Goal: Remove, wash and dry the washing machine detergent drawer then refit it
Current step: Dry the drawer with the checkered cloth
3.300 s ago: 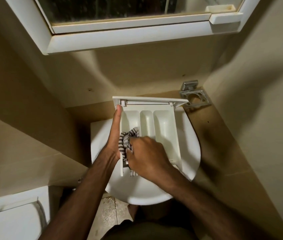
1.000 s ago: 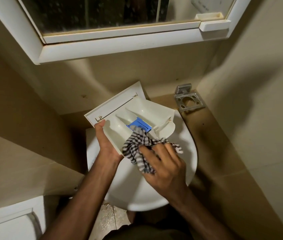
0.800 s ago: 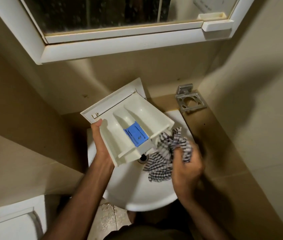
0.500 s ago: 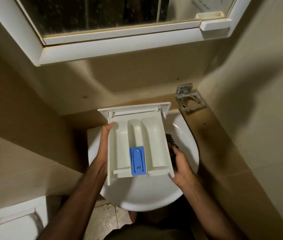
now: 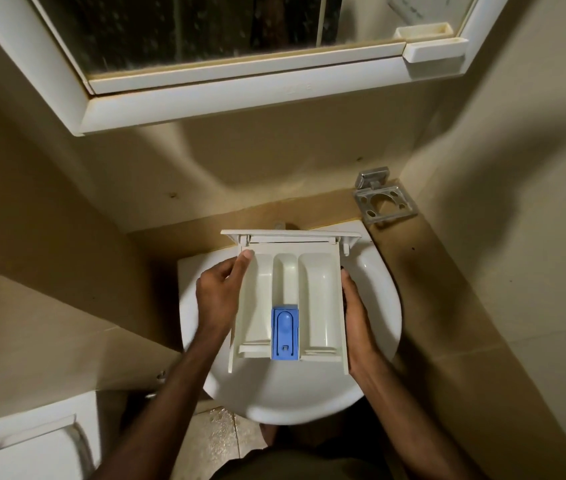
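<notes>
One detergent drawer (image 5: 288, 299), cream-white, held level above one white washbasin (image 5: 375, 296), front panel pointing away from the person. Compartments counted: three, side by side. One blue insert (image 5: 285, 333) sits in the middle compartment at the near end. Left hand (image 5: 219, 296) grips the drawer's left wall, thumb (image 5: 242, 263) hooked over the rim near the front panel. Right hand (image 5: 356, 313) lies along the right wall, thumb against the edge; its fingers are hidden under the drawer, so the grip there cannot be told fully. One metal holder (image 5: 383, 200) on the wall, right of the basin. One mirror cabinet (image 5: 240, 95) above. One toilet (image 5: 28, 445) lower left.
</notes>
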Motion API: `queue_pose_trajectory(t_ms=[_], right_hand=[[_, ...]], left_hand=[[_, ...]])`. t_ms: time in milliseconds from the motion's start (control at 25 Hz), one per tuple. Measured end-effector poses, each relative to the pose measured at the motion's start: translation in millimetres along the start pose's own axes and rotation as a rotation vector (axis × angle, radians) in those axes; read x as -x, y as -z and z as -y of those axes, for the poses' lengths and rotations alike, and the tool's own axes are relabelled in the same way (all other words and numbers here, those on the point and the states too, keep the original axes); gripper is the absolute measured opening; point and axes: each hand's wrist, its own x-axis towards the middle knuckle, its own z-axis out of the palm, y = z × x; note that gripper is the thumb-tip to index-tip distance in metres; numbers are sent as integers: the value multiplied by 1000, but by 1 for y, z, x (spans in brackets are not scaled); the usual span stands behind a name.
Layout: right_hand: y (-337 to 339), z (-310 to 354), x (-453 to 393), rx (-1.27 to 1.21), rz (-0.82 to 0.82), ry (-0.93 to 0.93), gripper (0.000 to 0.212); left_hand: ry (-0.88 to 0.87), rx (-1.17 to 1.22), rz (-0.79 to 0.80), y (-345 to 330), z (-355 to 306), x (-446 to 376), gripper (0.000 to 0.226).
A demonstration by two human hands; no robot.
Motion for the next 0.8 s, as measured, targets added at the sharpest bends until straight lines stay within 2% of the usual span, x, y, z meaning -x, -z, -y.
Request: queue_pose_trajectory(t_ms=[40,120,240,280,360,480,560,680,800], right_hand=[[-3,2,2,23,-8,40,57],[-11,4,6,66,-65,130,47],[-18,2,13,126,-116,228,41],[-21,2,16,151,-116,260,41],[-26,4,24,198,-134,320,38],[-31,4,33,229,-146,371,37],[-36,0,39,289,-145,419,43],[-43,-2,46,443,-141,519,42],[-50,-1,52,576,-78,653,39]], left_hand=[[-20,-71,-80,-4,2,4,30],[-5,-220,-121,-12,7,11,56],[112,-307,0,-27,5,27,106],[124,-292,31,-29,8,30,115],[148,-222,29,-31,16,30,109],[178,-239,120,-32,16,25,77],[189,-256,200,-30,18,23,84],[229,-233,174,-28,25,17,91],[276,-385,94,-22,12,24,60]])
